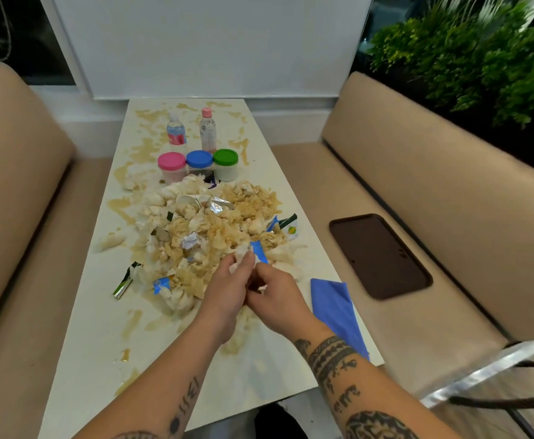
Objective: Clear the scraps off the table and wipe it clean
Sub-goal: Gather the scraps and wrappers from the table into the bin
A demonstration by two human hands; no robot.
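From the head view I see my left hand [227,288] grasping crumpled white tissue at the near edge of the scraps pile [208,226], in the middle of the stained table [101,343]. My right hand [276,294] pinches the same tissue. A blue cloth [335,308] lies just beside it.

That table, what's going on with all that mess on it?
A person is clearing it. Both hands, left and right, are gathering crumpled tissue at the near edge of a big scrap pile. Brown spills streak the table, so no wiping seems done yet. A blue cloth lies by the right arm; three jars and two bottles stand beyond the pile.
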